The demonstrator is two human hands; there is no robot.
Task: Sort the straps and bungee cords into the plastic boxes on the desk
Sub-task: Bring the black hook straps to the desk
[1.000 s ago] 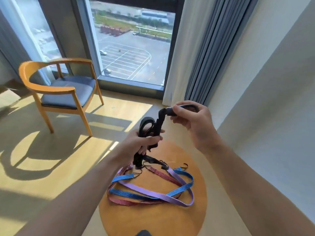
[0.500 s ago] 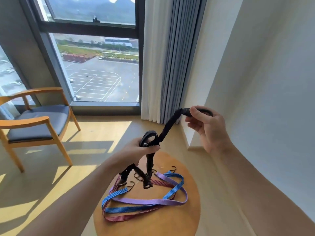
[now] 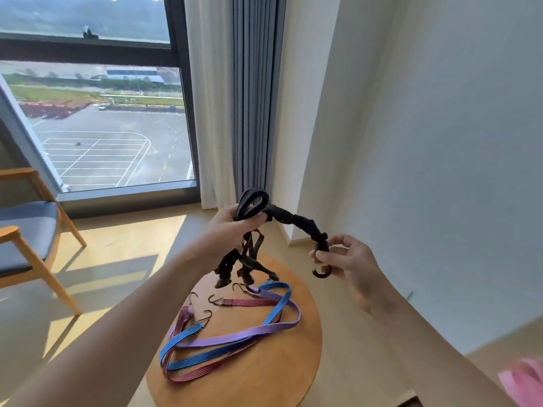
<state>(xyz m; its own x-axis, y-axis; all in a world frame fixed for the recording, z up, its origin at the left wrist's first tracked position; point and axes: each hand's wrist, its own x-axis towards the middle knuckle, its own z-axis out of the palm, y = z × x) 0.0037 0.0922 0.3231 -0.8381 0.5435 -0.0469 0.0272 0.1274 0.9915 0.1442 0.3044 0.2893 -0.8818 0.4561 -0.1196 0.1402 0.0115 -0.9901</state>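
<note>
A living room: wooden armchair [image 3: 26, 239], floor-length curtains [image 3: 235, 98], big window [image 3: 94, 113].

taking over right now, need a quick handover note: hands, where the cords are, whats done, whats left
Left hand: grips the bunched black strap at its loop end, above the table.
Right hand: pinches the strap's other end, just above its hook.
On the table: blue cord, purple cord and red cord, tangled together.
Done: nothing visibly sorted; no boxes in view.
Left: probably straighten and box the black strap, then separate and box the three cords.
</note>
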